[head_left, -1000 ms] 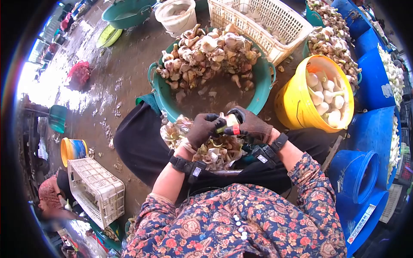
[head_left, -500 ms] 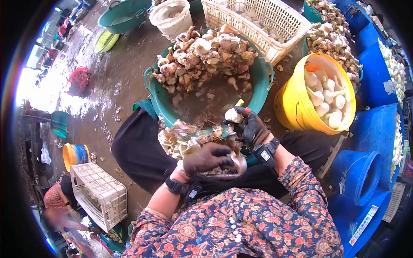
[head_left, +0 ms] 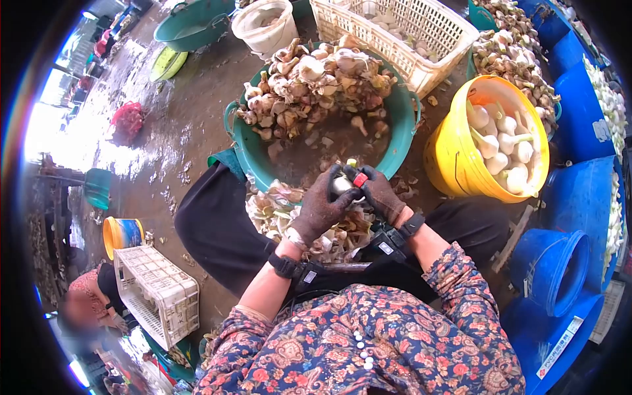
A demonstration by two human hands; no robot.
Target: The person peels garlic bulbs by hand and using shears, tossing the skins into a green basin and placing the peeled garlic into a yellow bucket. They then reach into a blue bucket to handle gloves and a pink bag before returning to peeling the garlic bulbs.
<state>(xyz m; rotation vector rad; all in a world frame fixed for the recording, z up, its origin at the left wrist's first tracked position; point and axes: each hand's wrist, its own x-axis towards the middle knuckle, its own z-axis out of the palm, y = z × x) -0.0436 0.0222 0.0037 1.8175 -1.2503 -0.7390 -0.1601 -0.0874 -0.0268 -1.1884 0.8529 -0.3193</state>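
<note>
A pale garlic bulb [head_left: 342, 185] with a short cut stem is held between my two hands, over the near side of a green tub [head_left: 246, 153]. My left hand [head_left: 321, 205], in a dark dirty glove, closes round the bulb from the left. From the right, my gloved right hand [head_left: 383, 195] grips it, with a small red piece [head_left: 360, 179] showing at its fingers. Unpeeled garlic [head_left: 316, 82] is heaped at the tub's far side. Loose papery skins [head_left: 276, 205] lie in front of the tub, below my hands.
A yellow bucket [head_left: 447, 161] holding peeled bulbs stands at right, near a blue bucket [head_left: 536, 270]. Behind the tub are a white crate [head_left: 431, 76] and a white bucket [head_left: 263, 33]. Another person [head_left: 89, 296] sits at lower left beside an overturned crate [head_left: 158, 280].
My left hand has risen from the skins to the garlic bulb, which my right hand held alone before. Both hands are now together on it, the right slightly lower and turned inward.
</note>
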